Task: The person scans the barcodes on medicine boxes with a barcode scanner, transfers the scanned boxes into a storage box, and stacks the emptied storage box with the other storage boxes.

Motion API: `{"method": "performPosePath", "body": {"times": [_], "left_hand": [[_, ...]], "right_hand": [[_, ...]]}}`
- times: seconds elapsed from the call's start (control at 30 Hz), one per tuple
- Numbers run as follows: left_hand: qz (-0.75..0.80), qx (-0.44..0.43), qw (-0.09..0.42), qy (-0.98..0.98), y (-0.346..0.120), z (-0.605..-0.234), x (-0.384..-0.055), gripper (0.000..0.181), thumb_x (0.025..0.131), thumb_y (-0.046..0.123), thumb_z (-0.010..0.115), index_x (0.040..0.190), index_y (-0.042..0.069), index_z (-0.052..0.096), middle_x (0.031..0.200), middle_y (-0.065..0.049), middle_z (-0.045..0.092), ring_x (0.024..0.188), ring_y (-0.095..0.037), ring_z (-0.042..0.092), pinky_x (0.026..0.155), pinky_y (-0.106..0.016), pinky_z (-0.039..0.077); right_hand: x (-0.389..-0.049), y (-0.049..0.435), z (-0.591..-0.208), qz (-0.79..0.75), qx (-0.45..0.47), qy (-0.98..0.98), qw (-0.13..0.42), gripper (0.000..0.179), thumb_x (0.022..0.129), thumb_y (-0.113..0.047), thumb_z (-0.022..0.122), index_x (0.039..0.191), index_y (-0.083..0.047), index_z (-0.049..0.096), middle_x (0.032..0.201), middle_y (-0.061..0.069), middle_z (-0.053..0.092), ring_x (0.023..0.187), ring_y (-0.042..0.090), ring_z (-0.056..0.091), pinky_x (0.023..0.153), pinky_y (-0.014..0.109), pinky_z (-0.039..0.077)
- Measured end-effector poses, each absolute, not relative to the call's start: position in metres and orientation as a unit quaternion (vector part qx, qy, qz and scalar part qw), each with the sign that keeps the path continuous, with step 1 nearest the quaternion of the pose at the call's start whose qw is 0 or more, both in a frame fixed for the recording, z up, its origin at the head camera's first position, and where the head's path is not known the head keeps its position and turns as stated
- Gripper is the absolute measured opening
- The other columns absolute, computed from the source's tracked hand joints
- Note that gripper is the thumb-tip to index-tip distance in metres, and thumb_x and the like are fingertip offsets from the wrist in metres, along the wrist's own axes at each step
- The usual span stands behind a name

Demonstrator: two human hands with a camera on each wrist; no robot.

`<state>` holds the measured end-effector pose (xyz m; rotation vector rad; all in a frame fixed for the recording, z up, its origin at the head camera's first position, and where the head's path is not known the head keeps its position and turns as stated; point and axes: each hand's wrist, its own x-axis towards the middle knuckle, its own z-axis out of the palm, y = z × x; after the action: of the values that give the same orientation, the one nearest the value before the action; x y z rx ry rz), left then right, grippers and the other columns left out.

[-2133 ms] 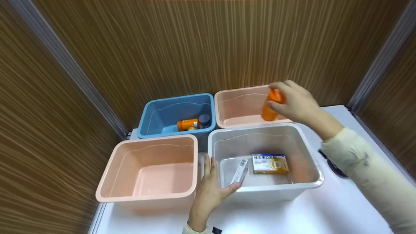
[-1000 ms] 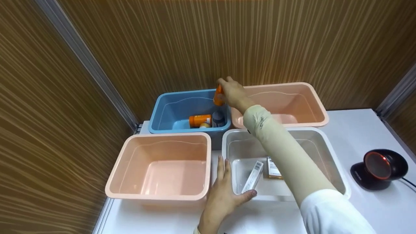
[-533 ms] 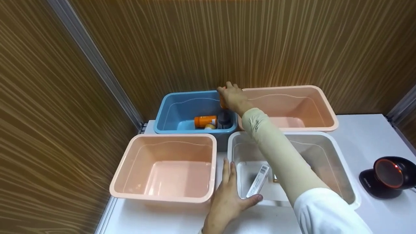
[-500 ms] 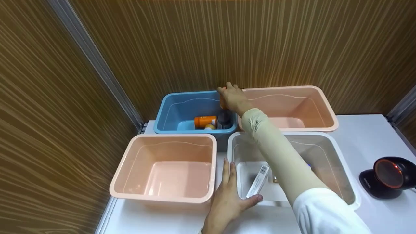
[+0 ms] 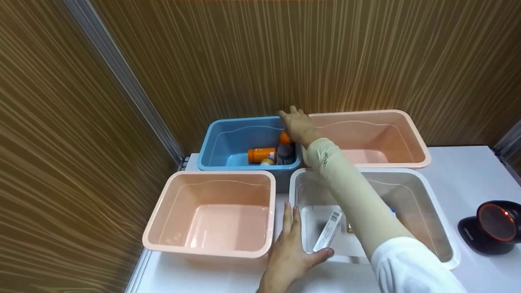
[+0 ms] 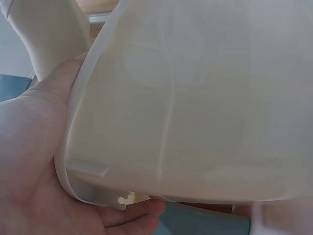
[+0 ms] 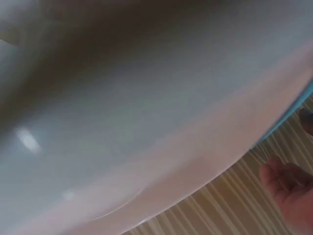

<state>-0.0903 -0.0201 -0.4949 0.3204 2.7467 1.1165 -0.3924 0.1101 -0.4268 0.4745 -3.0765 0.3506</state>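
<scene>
My right hand [image 5: 299, 125] is over the right end of the blue bin [image 5: 240, 121], its fingers stretched out. Partly covered by that hand, an orange bottle [image 5: 285, 138] sits in the bin. Beside it are a dark grey-topped container [image 5: 285, 152], an orange bottle [image 5: 261, 155] on its side and a small yellowish item [image 5: 267, 162]. My left hand [image 5: 287, 256] rests against the white bin's near-left corner [image 6: 78, 107], thumb spread along the front and fingers up the side. Inside the white bin lie a narrow white box [image 5: 328, 231] and another box, mostly hidden by my right arm.
One peach bin [image 5: 222, 174] stands at the front left, another [image 5: 366, 114] at the back right. A black device [image 5: 496, 221] with a red-lit ring is on the white table's right side. Wood-grain walls [image 5: 228, 53] enclose the back and left.
My right hand has carried the orange bottle left from above the back-right peach bin to the blue bin and let it go there. The left hand stays at the white bin's corner.
</scene>
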Motion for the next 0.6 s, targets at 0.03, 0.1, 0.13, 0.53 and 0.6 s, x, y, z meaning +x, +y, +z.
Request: {"method": "performPosePath", "body": {"times": [0.03,0.1,0.13,0.53,0.6], "left_hand": [[0.372,0.109,0.079,0.918,-0.020,-0.495,-0.091,0.129,0.068,0.081,0.072,0.162,0.009,0.020,0.170,-0.004,0.000,0.136,-0.038,0.044,0.102,-0.049,0.046],[0.369,0.112,0.075,0.920,-0.020,-0.496,-0.092,0.128,0.068,0.079,0.073,0.162,0.009,0.020,0.170,-0.005,0.001,0.135,-0.038,0.046,0.101,-0.048,0.047],[0.368,0.113,0.073,0.920,-0.021,-0.496,-0.094,0.128,0.068,0.078,0.074,0.162,0.009,0.020,0.170,-0.006,0.002,0.135,-0.038,0.046,0.100,-0.048,0.047],[0.363,0.118,0.066,0.922,-0.035,-0.503,-0.118,0.125,0.071,0.078,0.072,0.161,0.006,0.023,0.169,-0.011,0.002,0.139,-0.040,0.039,0.106,-0.051,0.043],[0.362,0.119,0.061,0.923,-0.039,-0.504,-0.122,0.125,0.071,0.078,0.072,0.161,0.005,0.024,0.169,-0.011,0.001,0.139,-0.040,0.039,0.105,-0.051,0.043]], "right_hand": [[-0.391,0.113,-0.426,0.117,0.146,-0.982,0.007,0.062,0.095,-0.004,0.066,0.152,-0.014,0.043,0.138,0.024,0.043,0.126,0.042,0.047,0.105,0.056,0.042],[-0.389,0.119,-0.425,0.131,0.136,-0.982,0.011,0.060,0.095,-0.003,0.066,0.150,-0.011,0.045,0.138,0.024,0.044,0.127,0.042,0.047,0.106,0.056,0.041],[-0.388,0.122,-0.424,0.137,0.131,-0.982,0.014,0.058,0.095,-0.002,0.066,0.149,-0.010,0.046,0.138,0.025,0.044,0.126,0.042,0.047,0.106,0.056,0.041],[-0.362,0.153,-0.404,0.182,0.161,-0.970,0.028,0.043,0.096,-0.005,0.063,0.138,-0.001,0.053,0.131,0.028,0.056,0.115,0.042,0.056,0.100,0.054,0.047],[-0.355,0.156,-0.399,0.195,0.175,-0.965,0.034,0.044,0.096,-0.005,0.064,0.139,-0.001,0.053,0.131,0.027,0.056,0.115,0.041,0.056,0.099,0.053,0.049]]}}
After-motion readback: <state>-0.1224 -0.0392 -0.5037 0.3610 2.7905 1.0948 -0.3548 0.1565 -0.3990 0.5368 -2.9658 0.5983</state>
